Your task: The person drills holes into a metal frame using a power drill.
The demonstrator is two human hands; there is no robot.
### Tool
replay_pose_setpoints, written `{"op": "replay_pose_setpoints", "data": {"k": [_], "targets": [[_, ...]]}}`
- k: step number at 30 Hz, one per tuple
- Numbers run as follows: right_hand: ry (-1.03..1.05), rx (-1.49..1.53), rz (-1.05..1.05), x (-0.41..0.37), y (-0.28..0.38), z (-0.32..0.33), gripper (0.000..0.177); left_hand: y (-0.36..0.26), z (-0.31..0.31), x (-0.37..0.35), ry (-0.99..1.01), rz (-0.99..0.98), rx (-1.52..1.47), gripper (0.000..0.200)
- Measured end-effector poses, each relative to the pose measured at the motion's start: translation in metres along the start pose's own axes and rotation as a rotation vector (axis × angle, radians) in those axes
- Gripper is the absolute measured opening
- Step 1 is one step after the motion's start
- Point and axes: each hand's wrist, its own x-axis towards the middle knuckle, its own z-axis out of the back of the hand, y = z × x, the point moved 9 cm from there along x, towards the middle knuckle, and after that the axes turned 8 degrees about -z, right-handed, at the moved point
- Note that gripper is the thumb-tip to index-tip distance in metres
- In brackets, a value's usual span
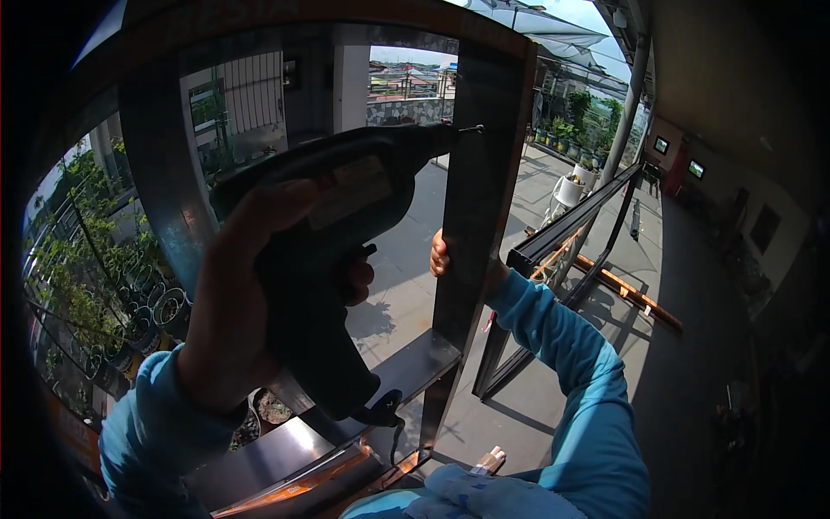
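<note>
A dark power drill is held up at the centre left in my left hand, whose fingers wrap round its body and grip. The drill's thin bit meets or overlaps the dark upright bar of a large metal frame near the bar's top; whether it touches cannot be made out. Lower on the same upright, my right hand grips the bar, fingertips showing on its left edge and the rest hidden behind it. A cord hangs from the base of the drill's handle.
A second dark frame stands to the right beside an orange bar on the floor. Potted plants line the left. White buckets stand near a grey post. Small wooden pieces lie below.
</note>
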Motion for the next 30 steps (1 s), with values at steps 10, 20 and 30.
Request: {"op": "replay_pose_setpoints", "data": {"k": [10, 20, 30], "targets": [[-0.02, 0.001, -0.013, -0.003, -0.002, 0.0, 0.032, 0.001, -0.001, 0.001, 0.018, 0.025, 0.0, 0.058], [0.009, -0.004, -0.011, -0.001, 0.002, -0.002, 0.034, 0.0, 0.013, 0.002, -0.014, 0.024, 0.127, 0.054], [-0.042, -0.015, -0.03, -0.002, -0.009, -0.028, 0.031, 0.002, -0.004, 0.004, 0.019, -0.014, 0.08, 0.054]]}}
